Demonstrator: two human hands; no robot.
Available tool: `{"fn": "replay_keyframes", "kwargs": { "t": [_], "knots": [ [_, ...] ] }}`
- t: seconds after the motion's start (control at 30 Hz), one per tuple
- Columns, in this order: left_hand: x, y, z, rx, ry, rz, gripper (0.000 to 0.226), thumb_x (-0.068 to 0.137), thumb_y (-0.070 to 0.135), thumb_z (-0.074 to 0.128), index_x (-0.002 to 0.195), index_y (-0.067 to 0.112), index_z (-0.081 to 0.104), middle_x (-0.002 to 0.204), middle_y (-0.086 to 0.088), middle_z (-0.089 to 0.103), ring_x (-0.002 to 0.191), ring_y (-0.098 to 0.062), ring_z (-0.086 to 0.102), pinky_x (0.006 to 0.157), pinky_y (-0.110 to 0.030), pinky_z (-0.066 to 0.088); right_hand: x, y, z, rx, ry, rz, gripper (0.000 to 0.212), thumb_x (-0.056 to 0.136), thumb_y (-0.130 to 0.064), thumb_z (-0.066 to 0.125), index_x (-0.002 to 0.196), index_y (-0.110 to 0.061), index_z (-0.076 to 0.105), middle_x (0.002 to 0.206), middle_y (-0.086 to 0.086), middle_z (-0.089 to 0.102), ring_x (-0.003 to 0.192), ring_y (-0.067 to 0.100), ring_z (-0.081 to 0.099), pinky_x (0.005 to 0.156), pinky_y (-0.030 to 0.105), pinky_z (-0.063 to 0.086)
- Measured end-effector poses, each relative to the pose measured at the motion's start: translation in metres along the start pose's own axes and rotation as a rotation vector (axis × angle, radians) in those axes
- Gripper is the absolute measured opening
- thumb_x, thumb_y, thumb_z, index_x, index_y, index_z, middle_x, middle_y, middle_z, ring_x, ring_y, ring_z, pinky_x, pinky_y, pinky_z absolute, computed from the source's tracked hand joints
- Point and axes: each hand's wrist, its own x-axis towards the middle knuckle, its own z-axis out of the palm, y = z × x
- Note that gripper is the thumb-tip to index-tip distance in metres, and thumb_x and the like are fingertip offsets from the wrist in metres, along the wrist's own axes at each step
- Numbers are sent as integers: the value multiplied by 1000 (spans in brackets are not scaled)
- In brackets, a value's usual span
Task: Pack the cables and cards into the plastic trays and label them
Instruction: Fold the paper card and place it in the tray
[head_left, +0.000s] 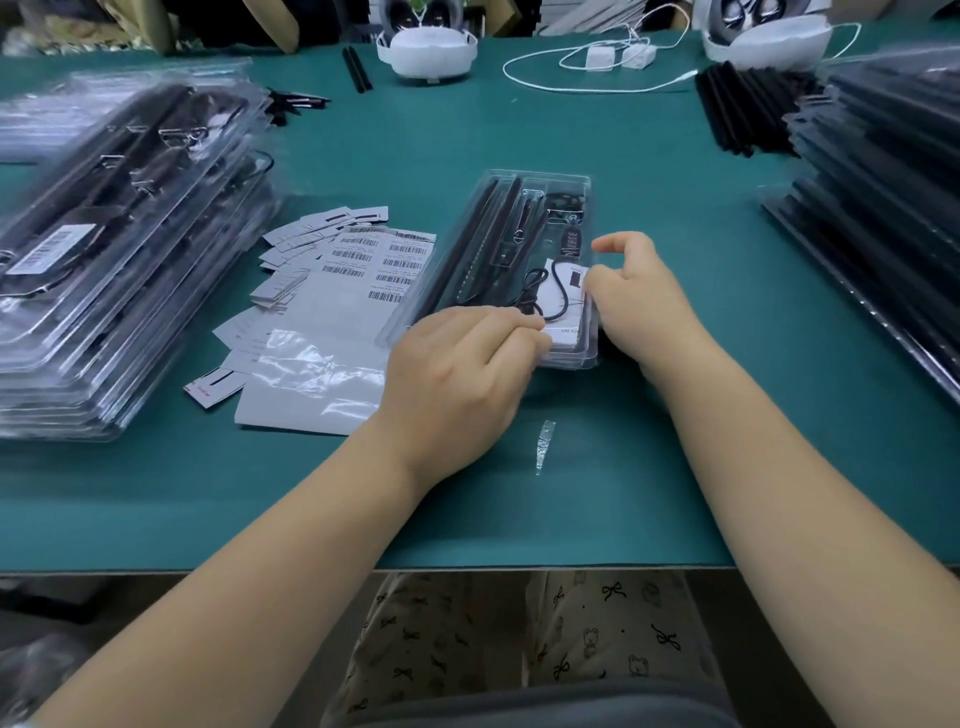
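Nearest to us, a scrap of clear film (544, 446) lies on the green worktop (571, 514), apart from everything else. Just beyond it we have both hands at the near end of the open plastic tray (582, 358), whose long axis runs away from us and leans slightly left. The left hand (457, 364) rests over the tray's near left corner with its fingers (519, 325) curled down onto the white card (563, 312); we judge that it pins or pinches the card's near edge, but the contact itself is hidden under the knuckles. The right hand (631, 286) pinches the card's right edge between thumb and forefinger, the remaining fingers loosely curled above. The card lies in the near right compartment, directly between the two hands, so seating it calls for a short downward press from both, neither hand being clearly nearer. A thin black cable (540, 291) loops across the card; long black strips (478, 244) fill the left channels. To the left lie the barcode label sheet (363, 270) and loose cards (291, 260); further left stands a stack of packed trays (119, 249), and on the right a second stack (883, 208) is cut off by the frame. Print on the labels is too small to read.
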Motion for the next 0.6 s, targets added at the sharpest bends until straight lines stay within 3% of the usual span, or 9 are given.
{"fn": "replay_keyframes", "kwargs": {
  "t": [0.1, 0.2, 0.27, 0.33, 0.47, 0.6],
  "knots": [
    [0, 0, -1, -18, 35, -5, 9, 82, 6, 71, 73, 6, 73, 82, -2, 73, 75, -21, 71, 62, -31, 55, 0, -1, 1, 89, 24, 26, 25, 88, -16, 41, 112, -24, 43, 72, -2, 51, 59, 15, 45, 51, 19, 42],
    [-1, -1, 0, -46, 75, -54, 10, 84, 9, 69, 76, 5, 74, 86, -4, 74, 78, -21, 71, 64, -32, 56, 0, -4, 4, 230, 25, 113, 16, 89, -29, 46, 104, -22, 44, 77, 1, 54, 60, 18, 50, 41, 22, 43],
    [-1, -3, -2, -111, 129, -202, 8, 85, 8, 69, 80, 4, 74, 90, -5, 73, 82, -19, 70, 68, -31, 56, -2, -6, 7, 320, -23, 161, 26, 92, -48, 45, 102, -24, 42, 72, 3, 57, 50, 15, 51, 44, 28, 49],
    [0, -8, -6, -199, 216, -379, 6, 87, 7, 67, 84, 2, 70, 92, -4, 70, 85, -13, 65, 72, -26, 54, -3, -7, 8, 351, -77, 181, 33, 94, -56, 39, 105, -25, 42, 73, 5, 61, 44, 14, 55, 56, 38, 56],
    [6, -25, -19, -336, 499, -785, 3, 93, 20, 60, 93, 17, 58, 87, 14, 57, 79, 3, 54, 72, -14, 43, -7, -8, 7, 396, -175, 170, 43, 96, -36, 52, 129, -11, 41, 86, 12, 63, 50, 16, 63, 52, 32, 55],
    [11, -35, -25, -546, 630, -1077, 8, 92, 21, 61, 86, 24, 58, 82, 9, 61, 78, -6, 58, 79, -27, 51, -8, -5, 11, 483, -183, 172, 68, 92, -28, 61, 146, -11, 24, 100, 13, 62, 65, 19, 71, 62, 32, 59]
  ]
}}
